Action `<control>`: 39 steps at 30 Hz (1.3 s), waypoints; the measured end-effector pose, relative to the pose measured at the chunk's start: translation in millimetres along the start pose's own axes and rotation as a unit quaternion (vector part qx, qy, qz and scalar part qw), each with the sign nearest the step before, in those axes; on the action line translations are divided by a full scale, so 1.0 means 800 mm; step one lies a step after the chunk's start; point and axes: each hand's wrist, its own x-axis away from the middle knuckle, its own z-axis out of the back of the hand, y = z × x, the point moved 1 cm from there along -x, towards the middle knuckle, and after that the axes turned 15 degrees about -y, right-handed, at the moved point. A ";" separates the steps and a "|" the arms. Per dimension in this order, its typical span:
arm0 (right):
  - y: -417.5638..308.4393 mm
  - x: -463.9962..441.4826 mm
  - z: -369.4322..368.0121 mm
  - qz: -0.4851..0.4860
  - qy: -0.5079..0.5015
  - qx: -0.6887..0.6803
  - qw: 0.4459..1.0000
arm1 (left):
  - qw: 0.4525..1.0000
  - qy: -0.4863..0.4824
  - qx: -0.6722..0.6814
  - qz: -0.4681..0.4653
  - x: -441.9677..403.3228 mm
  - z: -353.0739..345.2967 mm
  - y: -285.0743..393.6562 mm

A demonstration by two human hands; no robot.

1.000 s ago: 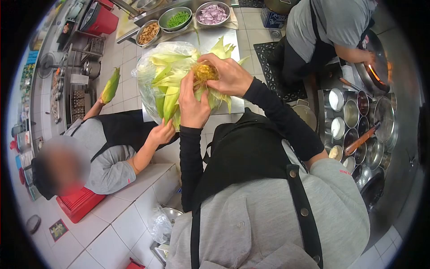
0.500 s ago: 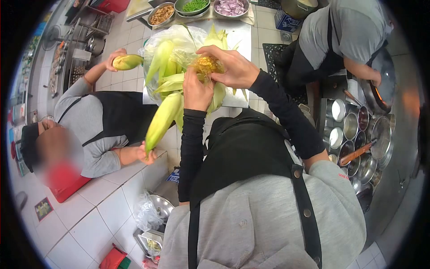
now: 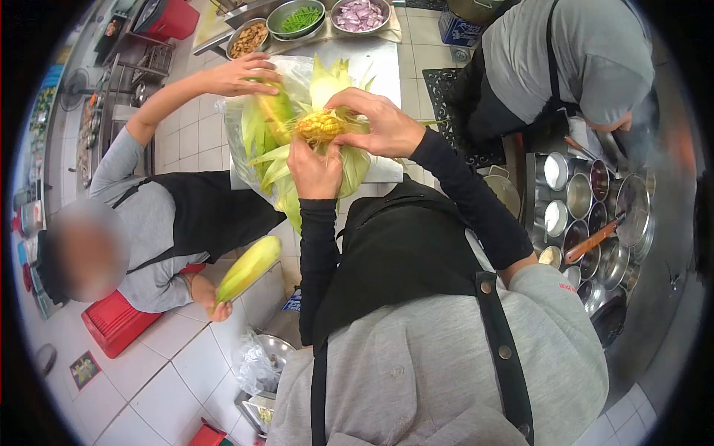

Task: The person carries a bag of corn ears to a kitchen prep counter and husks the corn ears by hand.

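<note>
Between my two hands is a yellow corn cob [image 3: 320, 126], its kernels showing and pale silk strands round it. My left hand [image 3: 315, 165] closes on its lower left side. My right hand [image 3: 383, 126] pinches at its right side with thumb and fingers. Pale green husks [image 3: 327, 82] spread behind and below the cob, over a clear plastic bag [image 3: 233, 130] on the metal table [image 3: 385, 74]. A co-worker's hand [image 3: 249, 74] rests on another ear [image 3: 276, 111] at the bag, while their other hand [image 3: 216, 303] holds an ear in its husk [image 3: 249, 267].
Bowls of sliced purple onion [image 3: 360, 16], chopped green vegetable [image 3: 300, 20] and brown pieces [image 3: 248, 40] stand beyond the table. On the right, another person [image 3: 595, 59] stands near metal containers [image 3: 579, 195]. A red crate [image 3: 119, 324] is at the lower left.
More yellow kernels show between my hands. The co-worker's upper hand has moved right onto an ear at the bag, and their lower hand has moved down and left with its ear.
</note>
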 end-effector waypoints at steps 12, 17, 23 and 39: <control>-0.021 -0.005 0.004 0.024 0.028 0.008 0.999 | 0.998 0.019 -0.060 0.002 -0.004 0.031 0.019; -0.026 0.000 0.005 0.020 0.052 0.046 0.997 | 0.997 0.023 -0.077 -0.005 -0.005 0.036 0.029; -0.030 -0.002 0.004 0.029 0.075 0.045 0.996 | 1.000 0.017 -0.021 -0.010 -0.009 0.047 0.036; -0.040 -0.029 -0.008 -0.002 0.093 0.029 0.995 | 0.980 -0.007 0.200 0.017 -0.019 0.096 0.021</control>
